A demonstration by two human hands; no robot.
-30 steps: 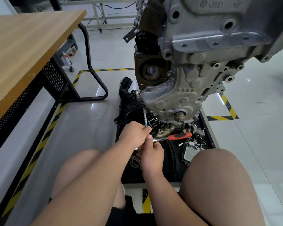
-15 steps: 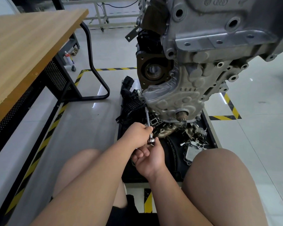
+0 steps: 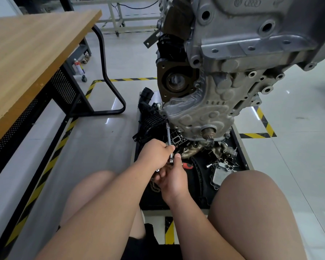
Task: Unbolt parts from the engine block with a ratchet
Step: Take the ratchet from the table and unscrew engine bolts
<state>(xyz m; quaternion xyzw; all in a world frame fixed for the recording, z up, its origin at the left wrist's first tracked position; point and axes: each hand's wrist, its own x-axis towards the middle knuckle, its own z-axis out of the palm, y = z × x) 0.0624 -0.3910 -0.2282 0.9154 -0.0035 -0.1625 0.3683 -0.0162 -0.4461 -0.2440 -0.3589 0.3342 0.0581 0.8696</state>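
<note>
Left grip (image 3: 155,153), right grip (image 3: 172,178), both curled, touching

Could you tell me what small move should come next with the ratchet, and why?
Probably a short swing of the ratchet handle with the right hand, while the left hand steadies the extension bar. The bar's tip sits on the lower left edge of the engine cover, so unbolting there seems unfinished.
</note>
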